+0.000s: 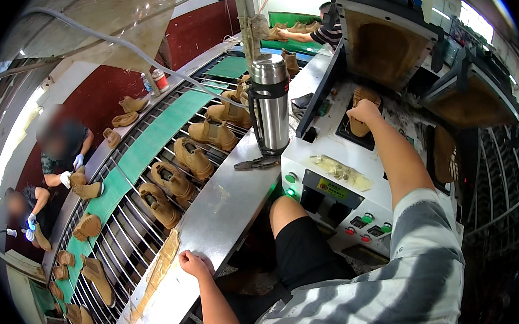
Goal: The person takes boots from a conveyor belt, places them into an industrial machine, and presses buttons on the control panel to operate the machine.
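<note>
A tan shoe (360, 128) is gripped by the fingers of the R hand (364, 111), closed over its upper part; it's set in the black-framed well of a white shoe press (298, 154), w/ the press lid (387, 45) raised above. A 2nd lid (471, 96) is also tipped up, w/ a brown shoe (444, 154) seen below it. The L hand (194, 264) is held at the R edge of the metal worktop (227, 215), fingers curled in; contact w/ the edge can't be told.

On the press front, a yellow label (332, 188) w/ small print is carried on a dark panel, nr green buttons (367, 217) & red buttons (350, 230); a stained yellowish sheet (342, 172) is laid on top. Lettering is also borne by the striped shirt (365, 299), nr its hem.

At the worktop's far end a steel flask (272, 116) is stood upright, w/ a dark hand tool (256, 163) just beside its base. Brown tape (162, 274) is stuck along the L edge. Beyond that edge, tan boots (193, 159) are lined up on a roller conveyor (133, 238) w/ a green belt (144, 152). Across it, shoes are handled by two gloved co-workers (63, 145).
</note>
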A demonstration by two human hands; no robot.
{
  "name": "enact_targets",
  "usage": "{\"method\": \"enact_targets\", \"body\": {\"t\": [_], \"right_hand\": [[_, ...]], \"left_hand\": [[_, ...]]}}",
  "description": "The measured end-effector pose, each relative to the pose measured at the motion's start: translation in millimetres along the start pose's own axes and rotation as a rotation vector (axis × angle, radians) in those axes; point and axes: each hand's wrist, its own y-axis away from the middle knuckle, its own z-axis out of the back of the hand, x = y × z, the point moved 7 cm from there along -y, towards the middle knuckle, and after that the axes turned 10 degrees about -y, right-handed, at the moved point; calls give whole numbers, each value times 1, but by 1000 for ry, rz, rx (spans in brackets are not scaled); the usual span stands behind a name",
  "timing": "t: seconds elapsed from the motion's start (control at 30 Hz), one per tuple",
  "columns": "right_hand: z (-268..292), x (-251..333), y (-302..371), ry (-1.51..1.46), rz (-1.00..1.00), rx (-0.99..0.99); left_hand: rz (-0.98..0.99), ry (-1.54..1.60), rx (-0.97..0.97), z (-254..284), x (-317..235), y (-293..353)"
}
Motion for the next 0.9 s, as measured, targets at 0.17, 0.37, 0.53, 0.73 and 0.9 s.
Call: {"method": "enact_targets", "body": {"t": [0.17, 0.37, 0.53, 0.73, 0.9], "right_hand": [[0, 4, 4, 16, 36, -73], [1, 1, 2, 37, 44, -106], [-4, 1, 21, 141, 88, -265], [5, 4, 27, 134, 72, -119], [-9, -5, 29, 149, 93, -32]], "left_hand": [[-23, -4, 9, 2, -2, -1], [-33, -33, 6, 1, -18, 8], [-25, -55, -7, 2, -19, 11], [-36, -69, -3, 7, -7, 3], [-46, -147, 3, 2, -19, 15]]}}
